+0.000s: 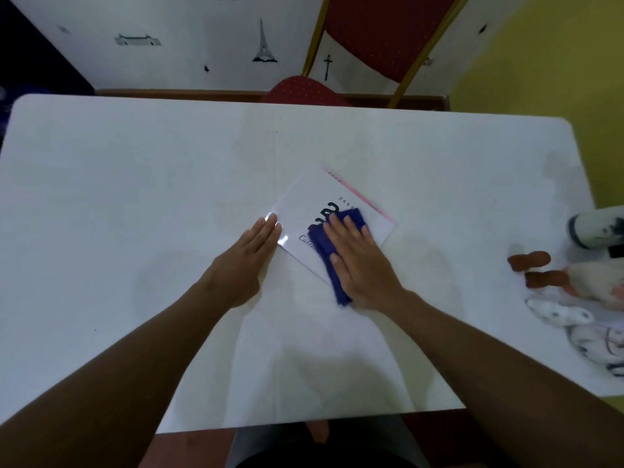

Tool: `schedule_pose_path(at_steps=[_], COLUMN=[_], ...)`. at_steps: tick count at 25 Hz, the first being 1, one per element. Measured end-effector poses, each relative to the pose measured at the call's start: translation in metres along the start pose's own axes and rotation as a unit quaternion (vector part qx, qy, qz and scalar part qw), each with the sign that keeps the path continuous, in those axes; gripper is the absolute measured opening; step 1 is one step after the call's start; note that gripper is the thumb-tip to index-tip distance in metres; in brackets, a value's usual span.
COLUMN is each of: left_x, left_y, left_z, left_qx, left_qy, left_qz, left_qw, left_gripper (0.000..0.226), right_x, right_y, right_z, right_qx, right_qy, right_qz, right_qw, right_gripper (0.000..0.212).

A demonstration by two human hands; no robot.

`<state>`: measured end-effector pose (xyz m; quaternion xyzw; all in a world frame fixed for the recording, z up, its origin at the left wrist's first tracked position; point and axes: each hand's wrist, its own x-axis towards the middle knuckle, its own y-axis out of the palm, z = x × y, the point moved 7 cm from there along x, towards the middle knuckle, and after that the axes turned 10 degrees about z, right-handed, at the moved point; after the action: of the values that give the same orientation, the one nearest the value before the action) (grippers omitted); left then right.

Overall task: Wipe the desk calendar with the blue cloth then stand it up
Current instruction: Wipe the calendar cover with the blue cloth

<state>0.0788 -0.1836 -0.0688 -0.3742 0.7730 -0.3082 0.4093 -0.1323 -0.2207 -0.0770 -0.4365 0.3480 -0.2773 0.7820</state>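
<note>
A white desk calendar (314, 197) with black lettering and a pink binding edge lies flat and turned at an angle on the white table (135, 184), near the middle. A folded blue cloth (326, 261) rests on its near right part. My right hand (358, 261) presses flat on the cloth, fingers spread, covering most of it. My left hand (250, 261) lies flat on the table with its fingertips touching the calendar's left corner. Part of the print is hidden under the cloth.
Soft toys (580, 285) lie in a heap at the table's right edge. A red padded chair (381, 38) with a gold frame stands behind the far edge. A wall with stickers is at the back.
</note>
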Motion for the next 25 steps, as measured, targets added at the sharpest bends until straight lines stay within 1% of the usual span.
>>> schedule_pose_path(at_steps=[3,5,6,8,10,11,14,16,18,20,22,25], left_x=[-0.001,0.000,0.000,0.001,0.001,0.001,0.002,0.004,0.008,0.007,0.001,-0.010], left_y=[0.000,0.000,-0.001,-0.001,-0.002,-0.002,-0.006,-0.009,-0.012,-0.015,-0.016,-0.006], left_z=[-0.001,-0.001,-0.001,-0.001,-0.002,-0.003,-0.007,-0.010,-0.015,-0.026,-0.042,-0.071], left_qx=[0.005,0.005,0.007,0.012,0.018,0.025,0.044,0.058,0.099,0.150,0.164,0.113], left_qy=[0.003,0.001,0.000,-0.004,-0.013,-0.018,-0.036,-0.057,-0.074,-0.081,-0.065,0.003], left_qz=[-0.002,-0.002,0.000,0.008,0.017,0.021,0.026,0.027,0.026,0.002,-0.025,-0.032], left_qw=[1.000,1.000,1.000,1.000,1.000,0.999,0.998,0.996,0.992,0.985,0.984,0.993], left_gripper=[0.099,0.099,0.099,0.098,0.098,0.098,0.096,0.092,0.087,0.083,0.080,0.079], right_x=[0.025,0.031,0.028,0.011,-0.007,-0.012,-0.025,-0.037,-0.047,-0.056,-0.062,-0.064], right_y=[-0.019,-0.018,-0.014,-0.003,0.011,0.015,0.017,0.014,0.012,0.007,0.004,-0.004], right_z=[-0.028,-0.024,-0.017,0.006,0.025,0.031,0.042,0.046,0.047,0.048,0.052,0.058], right_qx=[0.013,0.024,0.023,0.015,0.011,0.007,0.005,0.004,-0.021,-0.063,-0.084,-0.083], right_qy=[0.065,0.087,0.085,0.054,0.016,0.003,-0.017,-0.029,-0.037,-0.053,-0.068,-0.082], right_qz=[0.000,-0.004,-0.013,-0.030,-0.021,-0.017,-0.033,-0.071,-0.109,-0.142,-0.166,-0.175], right_qw=[0.998,0.996,0.996,0.998,1.000,1.000,0.999,0.997,0.993,0.986,0.980,0.978], right_gripper=[0.056,0.056,0.057,0.064,0.076,0.078,0.067,0.056,0.044,0.035,0.031,0.021])
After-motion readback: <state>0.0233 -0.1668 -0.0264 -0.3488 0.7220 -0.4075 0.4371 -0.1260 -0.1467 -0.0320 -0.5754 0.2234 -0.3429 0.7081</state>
